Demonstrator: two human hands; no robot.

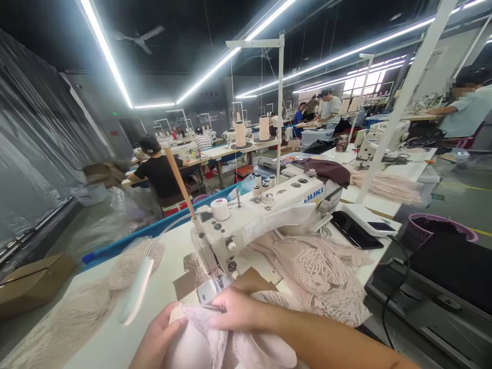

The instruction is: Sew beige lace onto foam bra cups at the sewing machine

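Observation:
A pale pink lace-trimmed piece with a smooth rounded cup, like a bra (192, 338), lies between my hands just in front of the sewing machine (253, 220). My left hand (159, 333) is closed on its left edge, thumb on top. Reaching in from the right, my right hand (236, 310) is closed over a small pointed metal tool (213, 308), which looks like thread snips; its handle is hidden in the fingers. The fabric touches that hand too. Close beyond are the presser foot and metal needle plate (207, 291).
Beige lace fabric (323, 271) is heaped right of the machine head, and more beige pieces (84, 307) lie left. A lamp on a bent neck (138, 292) stands over the table. A black phone (355, 230) lies at right. Co-workers sit at machines beyond, one in black (161, 174).

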